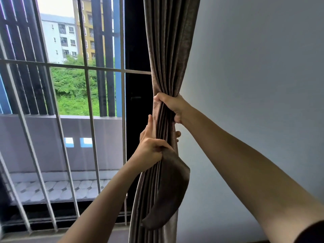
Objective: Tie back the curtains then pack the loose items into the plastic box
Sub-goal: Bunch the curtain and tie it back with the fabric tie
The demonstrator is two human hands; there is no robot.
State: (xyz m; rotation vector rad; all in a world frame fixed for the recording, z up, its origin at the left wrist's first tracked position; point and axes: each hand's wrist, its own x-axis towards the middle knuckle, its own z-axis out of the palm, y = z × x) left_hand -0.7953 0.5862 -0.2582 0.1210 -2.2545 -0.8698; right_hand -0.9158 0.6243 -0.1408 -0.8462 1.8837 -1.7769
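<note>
**Curtain bunched, band not yet round it**

The curtain (168, 50) hangs at the right edge of the window, against the wall (254, 67), and I have it gathered into one thick rope of pleats. My right hand (171, 106) is clenched round the bunch at its narrowest point. Just below, my left hand (150, 148) reaches round the same folds, thumb lying up along them and a fingertip showing on the far side. It also pins one end of the tie-back (173, 186), which droops from it in a loose curve down the front of the curtain.

The cloth looks soft, dense and fairly heavy. I expect the pleats to spring apart if my upper grip slackens, so that hand should hold while the other works. The tie-back is limp and light; I judge it is best taken by its free lower end and led round the waist of the bunch, right where the folds are tightest. I cannot see a hook or any fastening.

Left of the curtain are the dark door frame (136, 120) and the grey window bars (87, 88), with a balcony beyond. No plastic box is in view.
</note>
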